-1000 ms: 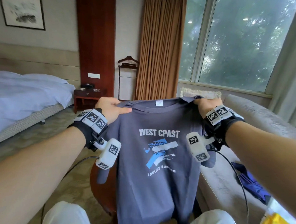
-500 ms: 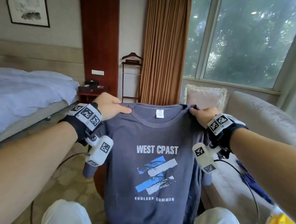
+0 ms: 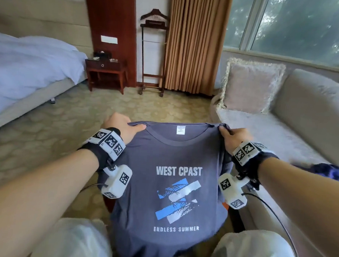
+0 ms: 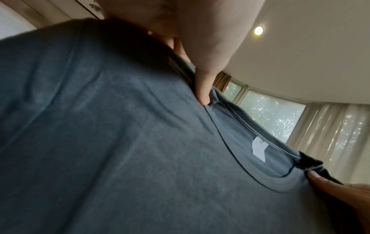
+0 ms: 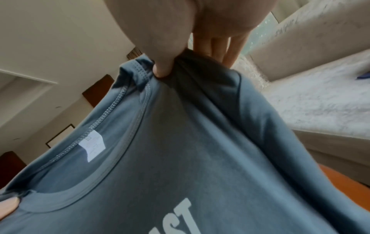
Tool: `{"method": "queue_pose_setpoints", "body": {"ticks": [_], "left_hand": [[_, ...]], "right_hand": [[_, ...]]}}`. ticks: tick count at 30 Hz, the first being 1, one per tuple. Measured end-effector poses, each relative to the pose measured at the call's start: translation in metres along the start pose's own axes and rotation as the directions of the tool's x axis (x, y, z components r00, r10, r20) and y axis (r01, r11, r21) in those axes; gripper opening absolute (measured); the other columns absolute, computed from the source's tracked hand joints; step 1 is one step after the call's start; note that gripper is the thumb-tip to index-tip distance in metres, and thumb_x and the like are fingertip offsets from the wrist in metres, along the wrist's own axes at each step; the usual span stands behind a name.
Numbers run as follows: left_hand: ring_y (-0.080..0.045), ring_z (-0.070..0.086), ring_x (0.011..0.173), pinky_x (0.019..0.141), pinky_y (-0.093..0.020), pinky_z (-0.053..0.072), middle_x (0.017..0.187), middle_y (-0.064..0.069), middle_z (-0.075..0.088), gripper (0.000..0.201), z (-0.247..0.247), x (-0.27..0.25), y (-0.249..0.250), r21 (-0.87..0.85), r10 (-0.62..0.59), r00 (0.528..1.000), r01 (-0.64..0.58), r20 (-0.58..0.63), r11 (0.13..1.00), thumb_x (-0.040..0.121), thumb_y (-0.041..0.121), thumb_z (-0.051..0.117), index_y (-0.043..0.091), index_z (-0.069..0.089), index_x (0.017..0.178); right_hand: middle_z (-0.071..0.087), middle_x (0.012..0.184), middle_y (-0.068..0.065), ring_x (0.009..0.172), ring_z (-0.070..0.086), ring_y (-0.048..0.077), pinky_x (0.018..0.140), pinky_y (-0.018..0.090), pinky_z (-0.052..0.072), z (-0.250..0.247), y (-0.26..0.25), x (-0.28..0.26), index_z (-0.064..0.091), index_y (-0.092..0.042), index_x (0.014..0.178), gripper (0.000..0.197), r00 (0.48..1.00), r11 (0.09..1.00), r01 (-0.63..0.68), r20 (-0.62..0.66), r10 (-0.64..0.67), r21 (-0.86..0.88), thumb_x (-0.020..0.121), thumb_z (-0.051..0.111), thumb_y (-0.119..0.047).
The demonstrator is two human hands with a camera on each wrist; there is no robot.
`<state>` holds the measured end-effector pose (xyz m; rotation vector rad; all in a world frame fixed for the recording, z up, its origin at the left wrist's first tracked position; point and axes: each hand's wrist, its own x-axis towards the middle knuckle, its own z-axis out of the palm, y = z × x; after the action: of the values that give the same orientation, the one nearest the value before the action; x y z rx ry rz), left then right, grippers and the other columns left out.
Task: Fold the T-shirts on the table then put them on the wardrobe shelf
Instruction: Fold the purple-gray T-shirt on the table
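Note:
A slate-blue T-shirt (image 3: 175, 160) printed "WEST CPAST / ENDLESS SUMMER" hangs spread between both hands, front facing me, its hem falling between my knees. My left hand (image 3: 123, 127) pinches the left shoulder beside the collar, thumb on top (image 4: 202, 88). My right hand (image 3: 232, 136) pinches the right shoulder, thumb pressed into bunched cloth (image 5: 162, 68). The white neck label (image 3: 180, 129) shows inside the collar. The same T-shirt (image 4: 120, 142) fills the left wrist view and fills the right wrist view as T-shirt (image 5: 180, 150). A dark blue garment (image 3: 331, 173) lies on the sofa past my right forearm.
A grey sofa (image 3: 307, 108) with a fringed cushion (image 3: 249, 85) runs along the right. A bed (image 3: 26, 67) stands at left, a wooden nightstand (image 3: 106, 72) and a valet stand (image 3: 153, 49) ahead by brown curtains (image 3: 194, 41). A reddish round table edge (image 3: 109, 203) peeks beneath the shirt.
Both hands have lowered the shirt, still gripping its shoulders, and my view has tilted down. The hem now reaches between my knees.

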<state>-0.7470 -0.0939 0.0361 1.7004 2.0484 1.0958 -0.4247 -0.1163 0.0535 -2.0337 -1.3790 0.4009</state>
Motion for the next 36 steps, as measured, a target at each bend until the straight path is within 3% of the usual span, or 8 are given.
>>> {"method": "queue_pose_setpoints", "body": {"ticks": [4,7,14,21,26,29,33,36], "left_hand": [[-0.027,0.044,0.055,0.056,-0.029,0.037,0.049,-0.009,0.042,0.066,0.04,0.032,-0.019,0.049,-0.11,0.994,0.109,0.023,0.993,0.072,0.053,0.08,0.013,0.035,0.044],[-0.04,0.059,0.089,0.073,-0.039,0.049,0.08,-0.026,0.063,0.065,0.073,0.053,-0.035,0.144,-0.193,0.978,0.18,0.083,0.973,0.067,0.064,0.077,0.015,0.039,0.045],[-0.033,0.05,0.112,0.103,-0.047,0.036,0.099,-0.009,0.066,0.061,0.145,0.095,-0.077,0.42,-0.376,0.903,0.264,0.209,0.868,0.059,0.072,0.076,0.015,0.07,0.077],[-0.035,0.053,0.111,0.1,-0.047,0.035,0.089,-0.009,0.056,0.064,0.192,0.139,-0.107,0.544,-0.461,0.86,0.286,0.218,0.789,0.059,0.071,0.078,0.012,0.056,0.07],[-0.037,0.056,0.104,0.096,-0.048,0.044,0.097,-0.009,0.063,0.063,0.21,0.164,-0.105,0.502,-0.419,0.875,0.255,0.245,0.827,0.058,0.067,0.08,0.01,0.06,0.076],[-0.036,0.043,0.128,0.108,-0.05,0.029,0.132,-0.013,0.051,0.073,0.219,0.15,-0.099,0.589,-0.373,0.89,0.158,0.263,0.793,0.068,0.065,0.074,0.011,0.056,0.115],[-0.034,0.037,0.126,0.106,-0.048,0.027,0.134,-0.014,0.039,0.087,0.212,0.11,-0.075,0.598,-0.221,0.953,0.055,0.208,0.8,0.069,0.066,0.071,0.012,0.041,0.13],[-0.032,0.039,0.127,0.105,-0.048,0.029,0.136,-0.011,0.038,0.081,0.212,0.077,-0.045,0.531,-0.17,0.922,-0.045,0.349,0.846,0.071,0.062,0.07,0.015,0.043,0.131]], "right_hand": [[0.062,0.079,0.015,0.085,0.063,0.036,0.068,0.03,0.044,0.047,0.018,0.03,0.07,-0.02,0.076,0.043,0.998,0.998,-0.056,0.039,0.056,0.013,0.088,0.054,-0.059],[0.067,0.091,0.018,0.086,0.062,0.035,0.07,0.028,0.044,0.078,0.028,0.056,0.075,-0.021,0.099,0.045,0.994,0.995,-0.1,0.043,0.101,-0.016,0.088,0.053,-0.059],[0.069,0.085,0.012,0.081,0.064,0.034,0.078,0.034,0.054,0.155,0.05,0.105,0.073,-0.024,0.091,0.059,0.961,0.953,-0.187,0.157,0.227,-0.237,0.072,0.051,-0.075],[0.059,0.081,0.008,0.093,0.062,0.035,0.095,0.044,0.047,0.203,0.061,0.149,0.059,-0.022,0.082,0.051,0.936,0.893,-0.204,0.188,0.299,-0.402,0.068,0.065,-0.071],[0.068,0.095,0.009,0.099,0.059,0.035,0.095,0.048,0.046,0.23,0.073,0.174,0.067,-0.023,0.094,0.07,0.93,0.902,-0.183,0.228,0.288,-0.392,0.056,0.054,-0.081],[0.057,0.123,0.011,0.118,0.05,0.035,0.102,0.047,0.04,0.224,0.071,0.172,0.062,-0.025,0.113,0.075,0.924,0.887,-0.217,0.207,0.321,-0.408,0.062,0.053,-0.079],[0.04,0.139,0.015,0.129,0.037,0.037,0.109,0.05,0.03,0.2,0.071,0.158,0.04,-0.013,0.134,0.076,0.907,0.877,-0.355,0.109,0.408,-0.325,0.074,0.061,-0.054],[0.041,0.137,0.019,0.127,0.039,0.041,0.106,0.049,0.031,0.175,0.078,0.139,0.038,-0.006,0.13,0.065,0.877,0.858,-0.45,0.056,0.477,-0.248,0.078,0.057,-0.04]]}}
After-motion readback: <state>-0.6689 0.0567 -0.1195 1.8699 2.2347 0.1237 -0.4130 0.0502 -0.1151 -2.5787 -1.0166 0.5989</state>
